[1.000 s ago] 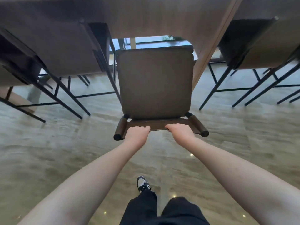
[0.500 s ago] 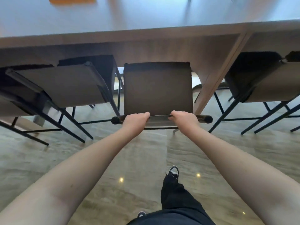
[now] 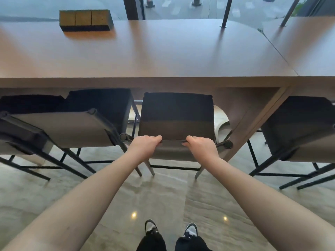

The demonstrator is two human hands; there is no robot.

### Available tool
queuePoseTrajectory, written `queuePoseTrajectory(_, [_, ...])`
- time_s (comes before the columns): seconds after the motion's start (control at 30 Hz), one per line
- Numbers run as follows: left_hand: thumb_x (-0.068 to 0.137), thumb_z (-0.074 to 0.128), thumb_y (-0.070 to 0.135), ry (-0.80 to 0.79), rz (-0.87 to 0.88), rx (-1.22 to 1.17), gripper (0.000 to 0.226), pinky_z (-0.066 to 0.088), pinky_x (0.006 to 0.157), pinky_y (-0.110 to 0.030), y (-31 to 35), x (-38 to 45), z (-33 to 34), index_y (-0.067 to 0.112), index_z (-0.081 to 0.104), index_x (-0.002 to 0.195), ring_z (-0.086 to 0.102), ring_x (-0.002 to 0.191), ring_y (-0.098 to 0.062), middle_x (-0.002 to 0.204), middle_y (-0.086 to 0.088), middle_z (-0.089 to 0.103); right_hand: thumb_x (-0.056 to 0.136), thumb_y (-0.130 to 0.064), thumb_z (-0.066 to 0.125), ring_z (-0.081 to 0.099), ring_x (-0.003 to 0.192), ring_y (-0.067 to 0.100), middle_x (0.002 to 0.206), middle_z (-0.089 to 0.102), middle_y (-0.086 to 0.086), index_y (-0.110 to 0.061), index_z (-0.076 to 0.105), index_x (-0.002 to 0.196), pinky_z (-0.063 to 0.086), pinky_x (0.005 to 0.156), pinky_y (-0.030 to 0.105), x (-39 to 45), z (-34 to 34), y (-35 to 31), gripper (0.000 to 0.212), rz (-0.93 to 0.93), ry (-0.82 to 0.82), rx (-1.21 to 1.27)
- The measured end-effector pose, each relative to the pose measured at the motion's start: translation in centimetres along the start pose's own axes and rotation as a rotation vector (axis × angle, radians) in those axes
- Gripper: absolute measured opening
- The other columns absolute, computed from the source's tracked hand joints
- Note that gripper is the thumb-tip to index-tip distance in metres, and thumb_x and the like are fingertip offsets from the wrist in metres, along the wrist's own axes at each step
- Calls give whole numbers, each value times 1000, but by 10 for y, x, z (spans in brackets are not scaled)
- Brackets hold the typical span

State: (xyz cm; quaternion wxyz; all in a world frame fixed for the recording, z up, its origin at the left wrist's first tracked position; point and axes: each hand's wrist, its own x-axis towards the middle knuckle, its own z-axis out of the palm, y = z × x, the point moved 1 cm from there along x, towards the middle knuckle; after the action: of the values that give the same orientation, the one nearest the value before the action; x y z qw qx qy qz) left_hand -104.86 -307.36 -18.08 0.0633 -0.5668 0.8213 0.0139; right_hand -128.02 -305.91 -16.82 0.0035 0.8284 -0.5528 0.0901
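A brown chair (image 3: 176,122) with a dark metal frame stands upright in front of me, its seat tucked partly under the long wooden table (image 3: 154,57). My left hand (image 3: 145,144) grips the top edge of the chair's backrest on the left. My right hand (image 3: 201,145) grips the same edge on the right. Both arms are stretched forward, fingers curled over the rail.
Matching chairs stand to the left (image 3: 72,127) and right (image 3: 301,131), close beside the held one. A wooden block-shaped box (image 3: 86,19) lies on the table's far left. A table leg (image 3: 253,127) slants down just right of the chair. My shoes (image 3: 170,228) stand on the polished floor.
The chair has swung from tilted back to upright, with its seat further under the table. My view rose so the tabletop now shows. Both hands kept their grip.
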Motion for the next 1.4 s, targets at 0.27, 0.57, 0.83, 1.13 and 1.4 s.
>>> queuePoseTrajectory(0.27, [107, 36, 36, 10, 53, 7, 19, 54, 67, -39, -25, 55, -8, 21, 48, 112, 62, 82, -28, 99, -2, 68, 70, -19, 88, 53, 34, 25, 44, 54, 3, -8, 59, 63, 26, 47, 22, 51, 1, 17, 32, -34, 93, -14])
queuePoseTrajectory(0.57, [106, 41, 26, -37, 114, 13, 11, 57, 66, -42, -40, 92, -19, 19, 46, 113, 52, 71, -23, 92, -4, 65, 95, -28, 63, 65, 77, 27, 83, 70, 2, -16, 62, 94, 42, 77, 36, 91, 19, 44, 12, 10, -13, 5])
queuePoseTrajectory(0.83, [105, 42, 38, -25, 164, -23, 22, 44, 60, -37, -51, 101, -24, 20, 45, 117, 56, 75, -25, 96, -3, 66, 95, -35, 60, 62, 81, 28, 86, 69, 2, -16, 62, 98, 40, 79, 39, 97, 21, 56, 19, 16, -28, -63])
queuePoseTrajectory(1.13, [109, 36, 34, -120, 51, 201, 26, 41, 59, -33, -80, 94, -33, 16, 54, 116, 67, 78, -27, 89, -2, 70, 90, -26, 69, 62, 76, 32, 73, 65, 4, -14, 65, 81, 36, 93, 42, 79, 11, 97, 15, 168, 8, -113])
queuePoseTrajectory(1.4, [108, 40, 28, -104, 46, 269, 21, 40, 58, -34, -66, 95, -38, 14, 55, 111, 64, 73, -28, 84, -4, 66, 93, -23, 63, 59, 89, 25, 85, 67, -3, -20, 64, 90, 28, 92, 36, 85, 7, 111, 5, 193, -100, -119])
